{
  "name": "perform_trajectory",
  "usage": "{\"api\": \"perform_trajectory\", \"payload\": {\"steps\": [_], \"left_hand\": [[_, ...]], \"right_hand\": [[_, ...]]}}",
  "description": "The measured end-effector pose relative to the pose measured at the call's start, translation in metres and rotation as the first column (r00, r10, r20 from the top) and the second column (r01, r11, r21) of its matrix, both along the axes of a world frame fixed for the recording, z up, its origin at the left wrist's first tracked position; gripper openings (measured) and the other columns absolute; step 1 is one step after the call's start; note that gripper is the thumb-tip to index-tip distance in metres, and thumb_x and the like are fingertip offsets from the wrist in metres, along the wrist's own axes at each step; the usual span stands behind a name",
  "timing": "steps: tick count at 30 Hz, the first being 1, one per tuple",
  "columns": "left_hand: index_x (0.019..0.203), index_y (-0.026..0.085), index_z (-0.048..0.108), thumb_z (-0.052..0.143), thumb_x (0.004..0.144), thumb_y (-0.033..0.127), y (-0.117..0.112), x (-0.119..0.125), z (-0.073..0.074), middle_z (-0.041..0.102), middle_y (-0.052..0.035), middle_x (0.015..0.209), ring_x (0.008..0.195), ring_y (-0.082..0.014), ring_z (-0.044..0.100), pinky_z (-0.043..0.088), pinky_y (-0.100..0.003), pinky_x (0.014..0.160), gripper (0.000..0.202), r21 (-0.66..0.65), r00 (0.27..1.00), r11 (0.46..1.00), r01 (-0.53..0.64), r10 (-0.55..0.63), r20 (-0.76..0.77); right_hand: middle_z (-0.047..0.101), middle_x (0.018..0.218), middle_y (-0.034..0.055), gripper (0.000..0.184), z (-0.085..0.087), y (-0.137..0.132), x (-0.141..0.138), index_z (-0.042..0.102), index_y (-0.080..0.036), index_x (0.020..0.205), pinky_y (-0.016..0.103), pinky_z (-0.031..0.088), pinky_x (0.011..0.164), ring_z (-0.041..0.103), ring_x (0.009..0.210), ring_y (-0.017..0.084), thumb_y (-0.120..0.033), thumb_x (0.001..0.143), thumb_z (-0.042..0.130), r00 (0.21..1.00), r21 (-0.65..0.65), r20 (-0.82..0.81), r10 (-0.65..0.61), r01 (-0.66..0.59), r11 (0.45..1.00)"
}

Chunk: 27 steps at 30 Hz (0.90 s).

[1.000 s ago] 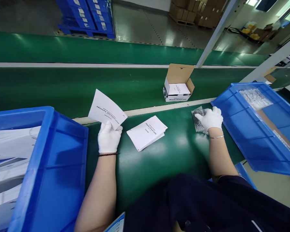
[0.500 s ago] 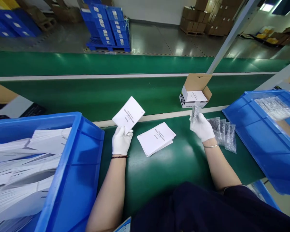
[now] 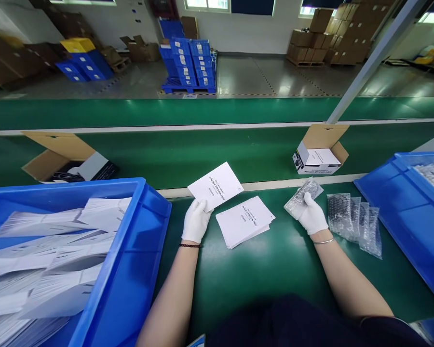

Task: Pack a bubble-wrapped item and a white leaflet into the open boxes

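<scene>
A white booklet (image 3: 217, 183), printed "Minute Stream 1000", is held in the gloved left hand (image 3: 196, 221). Its near corner is clamped between thumb and fingers, the latter being partly hidden beneath it. The booklet is held beside a stack of booklets (image 3: 243, 224), which is laid slightly uneven on the green work surface (image 3: 264, 277).

A bubble-wrap pouch (image 3: 297, 198) is gripped in the gloved right hand (image 3: 313, 217); the thumb is pressed on its upper face, while the fingers beneath are largely concealed. The pouch is positioned right of the stack, in front of an open carton (image 3: 318, 169) in which a printed white sheet is seen.

A row of overlapping pouches (image 3: 339, 216) is laid between the right hand and a blue bin (image 3: 394, 205). Paper bundles (image 3: 67, 260) are contained in a blue tub (image 3: 139, 241) at the left, beyond which a second carton (image 3: 60, 140), also open, is placed.
</scene>
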<state>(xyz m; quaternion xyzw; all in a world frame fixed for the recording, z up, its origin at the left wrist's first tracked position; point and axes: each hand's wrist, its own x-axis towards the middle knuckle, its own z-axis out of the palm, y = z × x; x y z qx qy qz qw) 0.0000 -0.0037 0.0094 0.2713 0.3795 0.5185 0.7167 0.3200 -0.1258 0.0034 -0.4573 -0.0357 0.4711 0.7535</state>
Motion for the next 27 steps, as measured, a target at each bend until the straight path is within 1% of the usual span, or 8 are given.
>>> {"api": "perform_trajectory", "payload": {"steps": [4, 8, 12, 16, 19, 21, 24, 27], "left_hand": [[0.105, 0.021, 0.071, 0.064, 0.084, 0.016, -0.001, 0.0, 0.001, 0.067, -0.0085, 0.127, 0.114, -0.0225, 0.064, 0.056, -0.03, 0.084, 0.023, 0.011, 1.0, 1.0, 0.011, -0.011, 0.014], [0.107, 0.021, 0.07, 0.062, 0.085, 0.016, 0.0, -0.001, -0.005, 0.066, -0.0089, 0.129, 0.117, -0.0228, 0.063, 0.055, -0.031, 0.087, 0.024, 0.038, 0.999, 0.999, 0.024, -0.025, 0.026], [0.111, 0.019, 0.069, 0.066, 0.084, 0.021, 0.002, -0.003, -0.011, 0.064, -0.01, 0.132, 0.119, -0.0236, 0.062, 0.054, -0.033, 0.091, 0.027, 0.068, 0.999, 0.997, 0.039, -0.041, 0.028], [0.112, 0.02, 0.068, 0.066, 0.085, 0.025, 0.002, -0.003, -0.014, 0.062, -0.0096, 0.136, 0.122, -0.0248, 0.06, 0.052, -0.035, 0.096, 0.028, 0.104, 0.999, 0.993, 0.049, -0.051, 0.016], [0.111, 0.022, 0.069, 0.065, 0.085, 0.026, 0.002, -0.003, -0.014, 0.062, -0.0089, 0.136, 0.125, -0.0263, 0.059, 0.05, -0.039, 0.101, 0.026, 0.117, 0.998, 0.991, 0.058, -0.059, 0.004], [0.11, 0.022, 0.069, 0.064, 0.086, 0.025, 0.002, -0.003, -0.014, 0.062, -0.0082, 0.135, 0.126, -0.0271, 0.058, 0.049, -0.042, 0.104, 0.025, 0.126, 0.998, 0.99, 0.061, -0.061, 0.0], [0.111, 0.022, 0.069, 0.064, 0.086, 0.025, 0.002, -0.003, -0.015, 0.062, -0.008, 0.136, 0.127, -0.0271, 0.057, 0.048, -0.042, 0.106, 0.026, 0.133, 0.998, 0.989, 0.066, -0.067, 0.004], [0.112, 0.022, 0.069, 0.063, 0.087, 0.025, 0.003, -0.003, -0.016, 0.061, -0.0078, 0.137, 0.126, -0.0265, 0.058, 0.048, -0.041, 0.106, 0.026, 0.121, 0.998, 0.99, 0.067, -0.068, 0.004]], "right_hand": [[0.072, 0.099, 0.0018, 0.014, 0.002, 0.002, -0.003, 0.068, -0.024, 0.097, 0.036, 0.055, 0.101, 0.069, 0.098, 0.016, -0.033, 0.087, 0.068, 1.0, 0.069, 0.013, 0.027, -0.028, 0.997], [0.072, 0.099, 0.0026, 0.017, 0.004, 0.003, -0.003, 0.069, -0.023, 0.1, 0.038, 0.057, 0.098, 0.07, 0.096, 0.017, -0.036, 0.092, 0.061, 0.997, 0.031, -0.036, 0.068, -0.067, 0.997], [0.072, 0.1, 0.0032, 0.02, 0.003, 0.002, -0.001, 0.068, -0.023, 0.103, 0.039, 0.059, 0.093, 0.07, 0.096, 0.018, -0.038, 0.092, 0.061, 0.99, 0.03, -0.043, 0.132, -0.13, 0.991], [0.072, 0.104, 0.0031, 0.022, 0.0, -0.002, 0.001, 0.068, -0.022, 0.104, 0.04, 0.061, 0.087, 0.069, 0.097, 0.02, -0.034, 0.086, 0.069, 0.972, 0.05, -0.029, 0.234, -0.233, 0.971], [0.072, 0.104, 0.0036, 0.031, -0.002, -0.005, 0.0, 0.068, -0.021, 0.103, 0.038, 0.061, 0.086, 0.068, 0.099, 0.021, -0.032, 0.076, 0.078, 0.954, 0.098, 0.039, 0.297, -0.299, 0.949], [0.072, 0.101, 0.0042, 0.035, -0.003, -0.005, -0.001, 0.068, -0.019, 0.101, 0.036, 0.06, 0.086, 0.068, 0.097, 0.02, -0.033, 0.072, 0.081, 0.945, 0.123, 0.095, 0.312, -0.322, 0.939], [0.072, 0.095, 0.004, 0.035, -0.002, -0.005, -0.001, 0.069, -0.019, 0.099, 0.033, 0.06, 0.082, 0.068, 0.09, 0.019, -0.038, 0.072, 0.081, 0.949, 0.134, 0.11, 0.295, -0.308, 0.942], [0.071, 0.092, 0.0022, 0.03, -0.001, -0.004, 0.002, 0.068, -0.02, 0.098, 0.03, 0.06, 0.076, 0.069, 0.085, 0.017, -0.038, 0.076, 0.078, 0.974, 0.137, 0.026, 0.224, -0.226, 0.965]]}}
